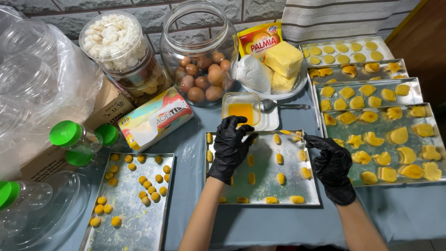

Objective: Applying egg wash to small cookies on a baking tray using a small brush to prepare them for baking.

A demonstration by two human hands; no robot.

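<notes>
Over middle tray (260, 197) on counter (195, 153): glazing dough pieces (281, 178). Right hand (332, 167) grip closed, seemingly on thin brush (291, 134); left hand (231, 146) loosely open, steadying tray. Next: careful strokes.

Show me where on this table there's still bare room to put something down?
Bare blue cloth shows along the near edge, below the middle tray, and in a strip between that tray and the left tray. The back is crowded: egg jar, butter plate, yellow dish. The right is filled by stacked trays.
</notes>
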